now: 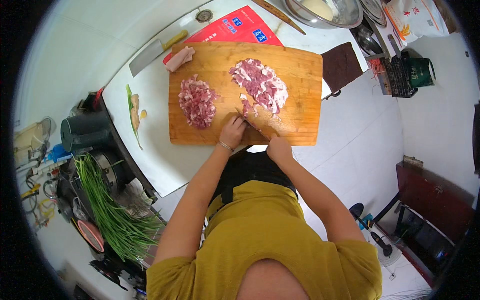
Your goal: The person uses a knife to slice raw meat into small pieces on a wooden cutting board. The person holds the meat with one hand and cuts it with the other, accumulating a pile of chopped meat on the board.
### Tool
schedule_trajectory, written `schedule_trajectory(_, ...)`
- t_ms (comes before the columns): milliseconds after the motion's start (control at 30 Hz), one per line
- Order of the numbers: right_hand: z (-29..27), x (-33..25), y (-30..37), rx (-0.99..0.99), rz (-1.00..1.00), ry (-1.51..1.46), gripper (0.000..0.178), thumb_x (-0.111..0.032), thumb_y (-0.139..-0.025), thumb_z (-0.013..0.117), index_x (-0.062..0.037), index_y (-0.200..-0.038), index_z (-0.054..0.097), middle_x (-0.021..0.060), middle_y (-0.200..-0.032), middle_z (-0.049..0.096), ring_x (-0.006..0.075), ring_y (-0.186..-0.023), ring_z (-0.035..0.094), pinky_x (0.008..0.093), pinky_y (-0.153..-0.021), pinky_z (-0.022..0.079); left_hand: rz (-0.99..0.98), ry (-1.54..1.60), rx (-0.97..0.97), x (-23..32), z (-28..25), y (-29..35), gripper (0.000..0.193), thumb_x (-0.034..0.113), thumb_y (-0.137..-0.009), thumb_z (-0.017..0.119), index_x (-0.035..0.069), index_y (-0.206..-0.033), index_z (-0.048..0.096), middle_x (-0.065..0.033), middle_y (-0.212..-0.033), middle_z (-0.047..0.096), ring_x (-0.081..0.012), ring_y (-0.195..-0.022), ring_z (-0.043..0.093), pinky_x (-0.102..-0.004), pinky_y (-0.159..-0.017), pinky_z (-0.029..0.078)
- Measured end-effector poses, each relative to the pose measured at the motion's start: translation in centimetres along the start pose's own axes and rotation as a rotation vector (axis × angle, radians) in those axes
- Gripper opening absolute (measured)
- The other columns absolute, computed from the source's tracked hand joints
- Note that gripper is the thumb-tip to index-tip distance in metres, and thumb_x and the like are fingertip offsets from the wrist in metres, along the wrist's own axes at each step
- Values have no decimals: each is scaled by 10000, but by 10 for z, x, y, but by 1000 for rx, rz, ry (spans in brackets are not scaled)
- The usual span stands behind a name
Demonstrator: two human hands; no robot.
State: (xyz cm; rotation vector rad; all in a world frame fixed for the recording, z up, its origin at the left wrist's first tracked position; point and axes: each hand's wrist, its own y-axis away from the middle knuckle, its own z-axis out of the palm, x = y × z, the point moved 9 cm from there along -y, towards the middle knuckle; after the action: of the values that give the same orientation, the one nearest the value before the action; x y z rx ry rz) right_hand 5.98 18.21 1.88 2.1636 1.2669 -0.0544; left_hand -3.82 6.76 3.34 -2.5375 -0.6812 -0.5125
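A wooden cutting board (305, 100) lies in front of me. My right hand (279, 149) grips a knife (256, 129) by its handle at the board's near edge, the thin blade seen nearly edge-on and slanting up to the left. Beside the blade, my left hand (233, 132) has its fingers curled down against the board; what is under the fingertips is hidden. Just beyond the knife tip lies a pile of sliced meat (260, 82), pink with white fat. A second pile of smaller chopped meat (196, 102) sits on the left. One pale piece of meat skin (180, 59) rests at the far left corner.
A cleaver (150, 56) with a yellow handle lies on the white counter left of the board. Nearby are ginger (134, 111) and a green onion stalk (132, 125). A metal bowl (345, 17) stands at the back right. Long green chives (112, 215) lie at the lower left.
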Motion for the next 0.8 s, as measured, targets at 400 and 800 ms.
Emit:
schedule_trajectory(400, -33, -37, -40, -19, -36, -111, 198, -99, -764, 538, 27, -916, 544, 251, -792, 624, 403, -771, 621, 490, -687, 498, -8, 73, -9, -5, -10, 7, 226, 83, -738, 547, 53, -950, 618, -81, -987, 573, -258, -914, 550, -330, -788, 473)
schedule_trajectory(800, 4, -44, -40, -100, -53, 47, 156, -77, -755, 536, 11, -883, 553, 244, -790, 616, 397, -768, 612, 492, -674, 487, 89, -15, -65, -7, 11, 6, 244, 87, -745, 519, 22, -958, 620, -88, -1021, 581, -242, -949, 553, -304, -837, 472)
